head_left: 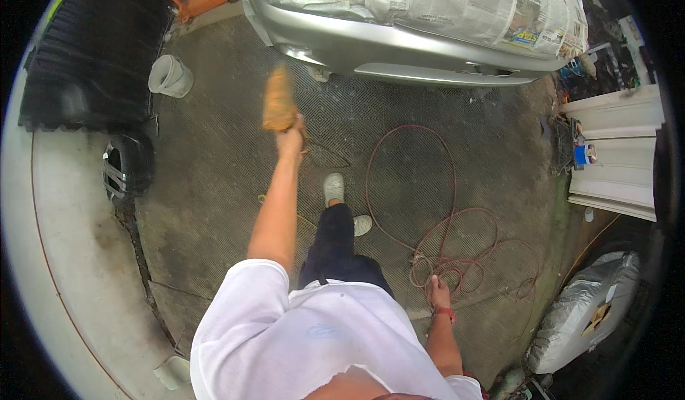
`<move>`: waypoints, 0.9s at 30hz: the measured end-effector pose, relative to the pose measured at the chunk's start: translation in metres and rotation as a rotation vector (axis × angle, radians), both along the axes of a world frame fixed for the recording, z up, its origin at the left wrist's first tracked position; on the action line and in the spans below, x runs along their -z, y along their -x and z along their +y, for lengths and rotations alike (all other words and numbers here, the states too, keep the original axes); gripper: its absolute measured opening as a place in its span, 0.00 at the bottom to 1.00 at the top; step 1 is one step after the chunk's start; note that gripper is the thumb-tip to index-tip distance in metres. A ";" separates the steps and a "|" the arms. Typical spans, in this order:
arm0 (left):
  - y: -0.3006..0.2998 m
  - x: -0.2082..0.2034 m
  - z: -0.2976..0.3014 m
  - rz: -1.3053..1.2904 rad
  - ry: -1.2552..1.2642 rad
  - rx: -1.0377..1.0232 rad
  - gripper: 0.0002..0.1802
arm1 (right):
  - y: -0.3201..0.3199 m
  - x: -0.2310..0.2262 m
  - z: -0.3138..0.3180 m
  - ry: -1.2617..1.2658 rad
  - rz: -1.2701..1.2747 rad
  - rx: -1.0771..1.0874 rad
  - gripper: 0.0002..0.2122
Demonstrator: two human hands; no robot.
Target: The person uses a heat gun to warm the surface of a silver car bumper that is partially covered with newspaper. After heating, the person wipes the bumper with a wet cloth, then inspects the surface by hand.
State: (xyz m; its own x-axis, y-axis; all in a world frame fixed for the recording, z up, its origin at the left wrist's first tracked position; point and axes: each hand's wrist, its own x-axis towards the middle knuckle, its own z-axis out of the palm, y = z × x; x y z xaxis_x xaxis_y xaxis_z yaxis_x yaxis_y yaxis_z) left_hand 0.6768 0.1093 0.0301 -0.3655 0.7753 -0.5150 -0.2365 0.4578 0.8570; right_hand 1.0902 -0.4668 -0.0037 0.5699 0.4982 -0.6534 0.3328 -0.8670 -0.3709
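While a whitish bucket (183, 84) stands at left, its contents unclear, the left hand (291, 140) grips an orange-yellow object (278, 104), long and blurred, near the silver bumper (399, 50); the right hand (438, 290) is beside the red hose (444, 263), its hold I cannot tell.

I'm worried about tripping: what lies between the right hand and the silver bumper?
In the head view, loops of red hose lie on the floor between the right hand and the bumper.
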 end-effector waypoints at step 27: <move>-0.360 -0.046 -0.038 0.245 -0.270 1.105 0.27 | 0.008 -0.057 0.081 0.065 0.025 0.194 0.31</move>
State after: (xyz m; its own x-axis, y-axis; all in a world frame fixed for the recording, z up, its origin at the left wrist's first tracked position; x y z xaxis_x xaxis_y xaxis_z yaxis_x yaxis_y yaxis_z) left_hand 1.0365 0.0708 0.0762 0.5117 0.8076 -0.2932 0.3628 0.1063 0.9258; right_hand 1.0821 -0.3860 0.0537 0.6342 0.3367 -0.6960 0.1480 -0.9364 -0.3181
